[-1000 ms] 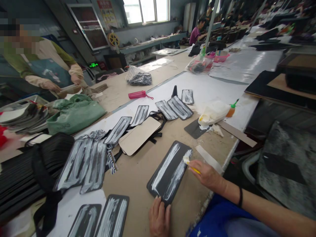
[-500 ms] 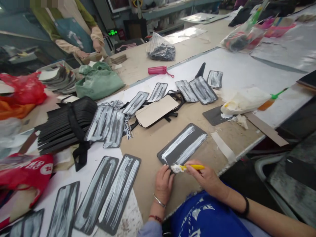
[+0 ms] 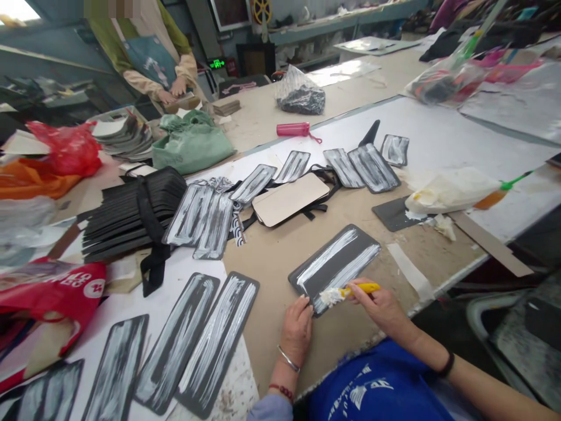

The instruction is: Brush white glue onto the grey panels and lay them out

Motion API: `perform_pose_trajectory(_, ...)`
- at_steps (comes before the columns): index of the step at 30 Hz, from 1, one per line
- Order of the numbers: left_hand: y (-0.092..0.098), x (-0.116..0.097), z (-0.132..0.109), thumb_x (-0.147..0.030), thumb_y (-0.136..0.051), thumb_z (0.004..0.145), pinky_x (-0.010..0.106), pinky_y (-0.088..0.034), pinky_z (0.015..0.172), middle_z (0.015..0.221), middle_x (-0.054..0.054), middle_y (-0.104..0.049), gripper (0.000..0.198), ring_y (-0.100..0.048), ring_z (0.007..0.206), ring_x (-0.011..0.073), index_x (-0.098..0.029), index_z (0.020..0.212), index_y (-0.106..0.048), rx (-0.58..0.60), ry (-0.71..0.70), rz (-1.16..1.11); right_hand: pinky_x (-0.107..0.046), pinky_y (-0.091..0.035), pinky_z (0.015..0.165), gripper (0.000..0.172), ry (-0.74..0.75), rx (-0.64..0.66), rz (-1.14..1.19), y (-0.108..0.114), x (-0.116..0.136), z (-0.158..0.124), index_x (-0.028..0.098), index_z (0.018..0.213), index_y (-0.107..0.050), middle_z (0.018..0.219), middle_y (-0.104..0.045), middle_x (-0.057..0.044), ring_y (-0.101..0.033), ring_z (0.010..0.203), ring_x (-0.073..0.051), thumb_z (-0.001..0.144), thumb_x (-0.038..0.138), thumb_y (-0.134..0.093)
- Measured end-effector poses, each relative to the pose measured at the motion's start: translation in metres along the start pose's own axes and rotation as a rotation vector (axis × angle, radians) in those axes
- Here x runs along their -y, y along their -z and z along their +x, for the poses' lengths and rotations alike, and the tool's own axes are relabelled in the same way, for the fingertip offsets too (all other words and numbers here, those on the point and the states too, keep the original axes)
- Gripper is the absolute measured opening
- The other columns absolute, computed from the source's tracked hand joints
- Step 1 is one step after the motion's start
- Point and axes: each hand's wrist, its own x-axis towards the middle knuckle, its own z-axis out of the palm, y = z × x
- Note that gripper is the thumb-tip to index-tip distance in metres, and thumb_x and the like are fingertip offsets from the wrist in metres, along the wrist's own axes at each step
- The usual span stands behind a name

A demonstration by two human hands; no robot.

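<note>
A dark grey rounded panel [image 3: 328, 263] lies on the brown board, with white paste streaked along both long sides. My left hand [image 3: 298, 327] grips its near left corner, fingertips on the edge. In my right hand [image 3: 372, 301] is a yellow-handled brush [image 3: 335, 296], its bristles loaded with white paste and touching the panel's near end. To the left lie several similar panels [image 3: 219, 345] coated in white streaks. Beyond my panel, a beige rounded board [image 3: 291, 200] rests on black straps.
A paste-filled plastic bag [image 3: 456, 190] sits at right by a dark scrap panel [image 3: 394, 214]. At left are a stack of black pieces [image 3: 131, 216], a green bag [image 3: 193, 143] and a red bag [image 3: 70, 292]. A co-worker [image 3: 153, 58] stands across the table.
The brush has moved from the panel's near left corner rightward along its near end, leaving fresh white paste there. My left hand stays at the corner. The whole view has shifted slightly.
</note>
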Motion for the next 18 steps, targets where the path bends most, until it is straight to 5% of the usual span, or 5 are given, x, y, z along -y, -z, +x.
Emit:
perform_pose_trajectory(3, 0.001, -0.001, 0.002, -0.008, -0.046, 0.082, 0.033, -0.055, 0.082, 0.099, 0.008, -0.065, 0.02, -0.061, 0.097, 0.0181, -0.017, 0.094, -0.059, 0.009, 0.004, 0.009, -0.032, -0.056, 0.065, 0.039, 0.021, -0.074, 0.007, 0.001, 0.009, 0.009, 0.017, 0.08, -0.065, 0.082, -0.068, -0.009, -0.066, 0.066, -0.02, 0.08, 0.054, -0.052)
perform_pose_trajectory(10, 0.003, -0.009, 0.008, -0.021, -0.054, 0.081, 0.036, -0.054, 0.078, 0.099, 0.008, -0.064, 0.008, -0.06, 0.093, 0.0208, -0.018, 0.088, -0.059, 0.083, 0.059, 0.058, -0.033, -0.058, 0.061, 0.04, -0.118, 0.072, 0.289, -0.029, 0.019, 0.028, 0.017, 0.079, -0.061, 0.075, -0.066, -0.006, -0.066, 0.066, -0.021, 0.077, 0.057, -0.054)
perform_pose_trajectory(13, 0.0, -0.01, 0.007, -0.02, -0.055, 0.081, 0.035, -0.053, 0.077, 0.096, 0.008, -0.065, 0.006, -0.06, 0.092, 0.0205, -0.019, 0.085, -0.059, 0.035, 0.044, 0.086, -0.034, -0.057, 0.062, 0.036, -0.1, -0.044, 0.171, -0.007, -0.005, 0.049, 0.018, 0.079, -0.061, 0.074, -0.068, -0.006, -0.067, 0.066, -0.022, 0.076, 0.053, -0.054)
perform_pose_trajectory(18, -0.005, -0.009, 0.005, -0.021, -0.05, 0.084, 0.034, -0.051, 0.078, 0.095, 0.007, -0.064, 0.009, -0.06, 0.091, 0.0198, -0.019, 0.085, -0.059, -0.029, 0.023, 0.093, -0.034, -0.054, 0.063, 0.033, -0.041, -0.329, -0.233, 0.063, -0.033, 0.084, 0.018, 0.08, -0.063, 0.071, -0.069, -0.007, -0.067, 0.069, -0.024, 0.079, 0.048, -0.048)
